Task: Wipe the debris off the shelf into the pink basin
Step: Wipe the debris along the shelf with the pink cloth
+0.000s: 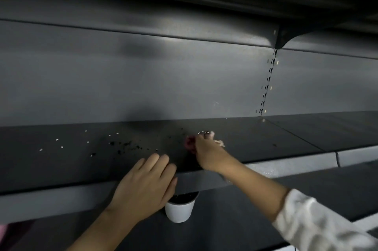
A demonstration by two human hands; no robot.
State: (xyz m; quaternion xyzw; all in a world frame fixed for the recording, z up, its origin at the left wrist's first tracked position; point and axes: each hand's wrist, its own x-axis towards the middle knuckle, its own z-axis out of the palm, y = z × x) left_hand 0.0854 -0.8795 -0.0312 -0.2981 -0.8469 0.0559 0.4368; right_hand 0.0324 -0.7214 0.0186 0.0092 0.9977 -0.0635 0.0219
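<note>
Barely begun, I judge: debris (pixel 122 146) is scattered across the shelf (pixel 255 144), right hand (pixel 206 152) clenched on a reddish wad, left hand (pixel 146 185) flat and empty at the front edge, pink basin only a sliver (pixel 3 230) lower left.

Mostly hidden inside the right hand (pixel 204 151): a reddish cloth (pixel 189 145), only a blurred edge showing. Half covered by the shelf lip (pixel 204 181), below and between both hands: a white cup (pixel 180 211). Cut off at the bottom left corner: something pink (pixel 3 234), too little to name.
</note>
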